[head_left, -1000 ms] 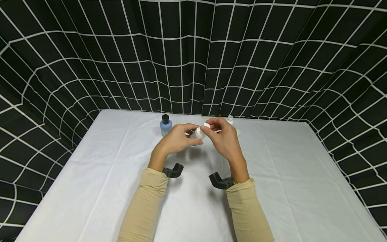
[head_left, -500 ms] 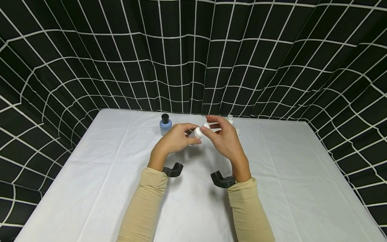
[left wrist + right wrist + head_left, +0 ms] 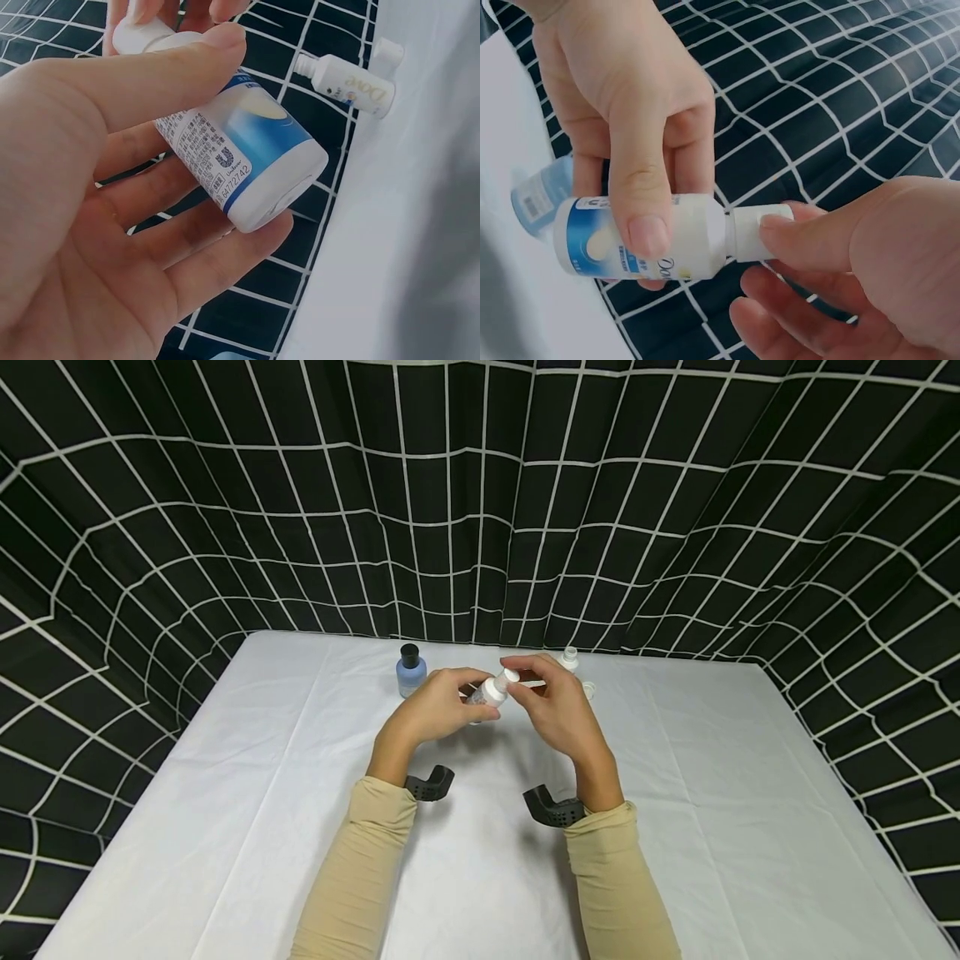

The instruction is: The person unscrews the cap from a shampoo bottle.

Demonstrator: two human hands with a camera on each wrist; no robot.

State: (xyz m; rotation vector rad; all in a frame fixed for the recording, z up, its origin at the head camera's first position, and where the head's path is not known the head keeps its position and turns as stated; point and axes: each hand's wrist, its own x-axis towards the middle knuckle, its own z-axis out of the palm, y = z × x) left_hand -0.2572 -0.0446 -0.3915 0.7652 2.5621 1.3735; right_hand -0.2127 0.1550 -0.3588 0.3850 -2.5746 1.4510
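My left hand (image 3: 431, 706) grips a small white Dove bottle (image 3: 259, 154) with a blue-and-white label, thumb on one side and fingers on the other. The bottle is tilted above the table, its top towards my right hand (image 3: 558, 706). Thumb and fingers of that right hand pinch the white cap (image 3: 750, 232) at the bottle's neck. In the right wrist view the cap lines up with the neck, and a narrow band shows between it and the bottle's shoulder. The remaining right fingers are loosely bent below the cap.
A blue bottle with a black cap (image 3: 411, 670) stands beyond my left hand. Behind my right hand stands another white Dove bottle (image 3: 356, 84), uncapped, with a white cap (image 3: 388, 54) lying near it. White cloth covers the table (image 3: 720, 793); a black gridded curtain (image 3: 480, 510) hangs behind.
Half a second ago the right index finger was raised away from the cap; now it is back down and pinches the cap with the thumb. The left hand and bottle have barely moved.
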